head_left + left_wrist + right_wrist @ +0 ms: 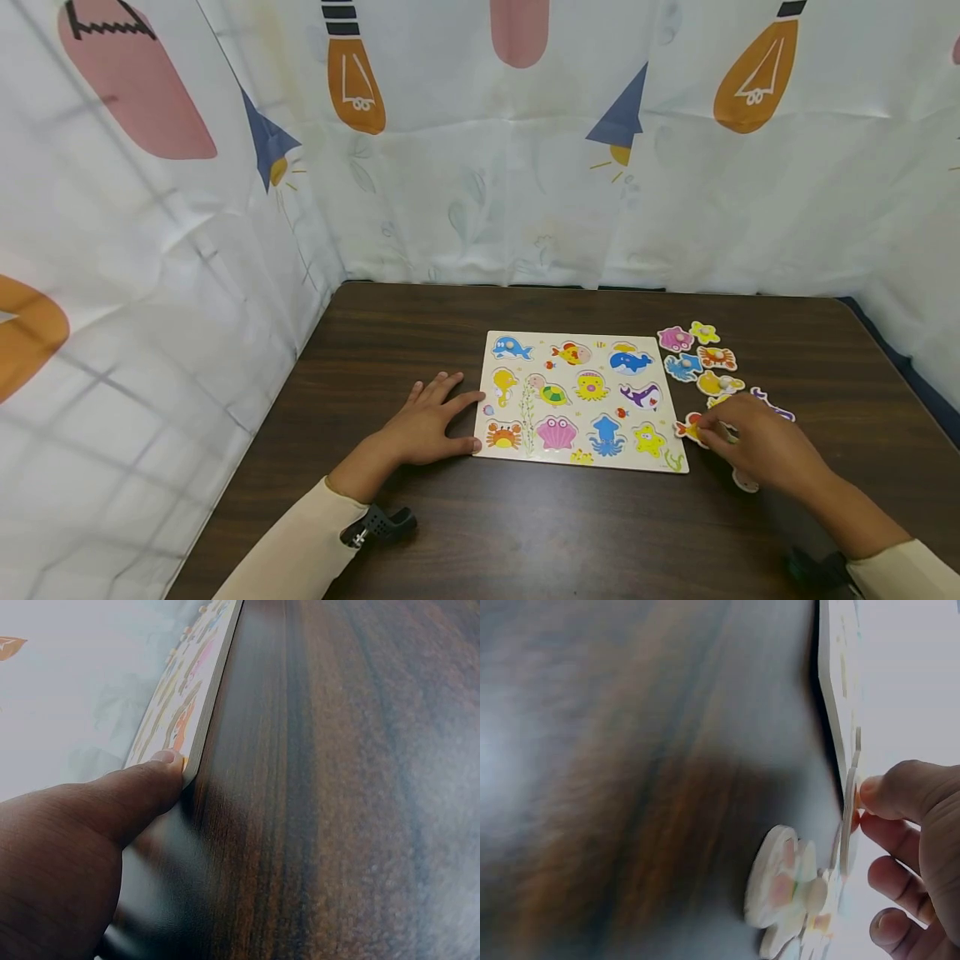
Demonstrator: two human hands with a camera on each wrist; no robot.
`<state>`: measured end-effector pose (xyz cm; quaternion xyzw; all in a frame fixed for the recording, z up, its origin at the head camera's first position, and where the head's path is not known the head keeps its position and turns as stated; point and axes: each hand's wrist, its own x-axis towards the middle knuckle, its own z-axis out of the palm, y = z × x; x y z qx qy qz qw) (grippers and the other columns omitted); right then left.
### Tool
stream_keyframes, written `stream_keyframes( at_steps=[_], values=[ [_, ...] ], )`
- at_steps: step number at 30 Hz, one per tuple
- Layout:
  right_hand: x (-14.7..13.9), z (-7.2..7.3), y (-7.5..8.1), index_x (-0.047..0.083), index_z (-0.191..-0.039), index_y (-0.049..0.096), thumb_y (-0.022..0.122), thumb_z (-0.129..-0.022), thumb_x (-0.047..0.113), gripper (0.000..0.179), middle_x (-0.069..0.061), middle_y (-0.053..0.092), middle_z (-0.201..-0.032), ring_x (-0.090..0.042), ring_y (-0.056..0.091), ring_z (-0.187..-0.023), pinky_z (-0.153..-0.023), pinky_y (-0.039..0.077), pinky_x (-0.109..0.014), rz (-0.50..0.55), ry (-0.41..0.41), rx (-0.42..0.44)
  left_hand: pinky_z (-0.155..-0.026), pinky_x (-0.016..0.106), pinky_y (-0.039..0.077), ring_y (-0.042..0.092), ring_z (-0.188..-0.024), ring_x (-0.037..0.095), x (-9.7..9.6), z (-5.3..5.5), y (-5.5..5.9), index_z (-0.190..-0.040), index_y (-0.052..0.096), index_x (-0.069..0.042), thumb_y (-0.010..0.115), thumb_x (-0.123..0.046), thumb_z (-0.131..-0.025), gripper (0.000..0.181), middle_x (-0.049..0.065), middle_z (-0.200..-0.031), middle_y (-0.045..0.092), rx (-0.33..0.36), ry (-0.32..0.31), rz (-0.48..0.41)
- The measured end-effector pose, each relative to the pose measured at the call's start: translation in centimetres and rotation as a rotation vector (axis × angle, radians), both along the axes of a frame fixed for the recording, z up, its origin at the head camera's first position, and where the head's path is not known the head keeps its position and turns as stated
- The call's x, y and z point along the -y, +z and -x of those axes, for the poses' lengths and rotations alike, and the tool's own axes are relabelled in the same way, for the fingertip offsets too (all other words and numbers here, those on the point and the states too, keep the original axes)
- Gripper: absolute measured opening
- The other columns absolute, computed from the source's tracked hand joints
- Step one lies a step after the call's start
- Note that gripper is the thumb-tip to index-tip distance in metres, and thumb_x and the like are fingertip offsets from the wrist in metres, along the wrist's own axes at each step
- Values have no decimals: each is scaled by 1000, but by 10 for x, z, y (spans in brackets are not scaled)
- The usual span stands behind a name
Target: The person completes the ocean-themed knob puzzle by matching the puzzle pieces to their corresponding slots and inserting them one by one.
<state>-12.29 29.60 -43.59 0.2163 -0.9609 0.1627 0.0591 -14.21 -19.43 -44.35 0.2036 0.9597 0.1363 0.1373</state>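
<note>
A white puzzle board point(540, 342) printed with colourful sea animals lies flat on the dark wooden table. At its left edge rests my left hand point(431, 425), fingers spread, the thumb point(169, 761) touching the near left corner. Just off the board's right edge, my right hand point(768, 442) pinches a red and yellow fish puzzle piece point(686, 428) by its small knob between thumb and index finger. In the right wrist view this piece point(849, 825) appears edge-on beside the board. Beneath the right hand, other pieces are partly hidden.
Several loose knobbed pieces lie right of the board, among them a pink one point(675, 339), a yellow star point(705, 332), an orange crab point(717, 358) and a blue one point(683, 367). One piece point(745, 481) lies nearer me. Patterned white curtains point(480, 208) hang behind and to the left.
</note>
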Motion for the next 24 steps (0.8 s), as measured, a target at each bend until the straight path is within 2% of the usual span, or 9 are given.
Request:
stream_keyframes(
  at_steps=[7,15,24],
  values=[
    [11,15,6,19,-93,80,86,-83,14,13,13,67,-86,-18,58,-87,-70,53,-40,0,55,21,-122,59,5,8,-156,33,0,0,-1,-158,40,-38,62,-71,-90,79,8,-169,18,-1,3,8],
    [23,26,8,17,-97,81,86,-84,17,15,4,69,-93,-22,60,-90,-72,56,-45,12,20,33,-122,59,6,9,-156,32,0,0,1,-158,40,-38,63,-70,-90,79,8,-169,18,0,5,12],
    [36,38,9,16,-98,82,85,-85,17,13,3,70,-94,-21,59,-89,-68,54,-40,20,24,34,-122,58,5,8,-156,32,0,0,-2,-158,39,-38,63,-69,-90,78,8,-169,18,-6,7,12]
  ],
)
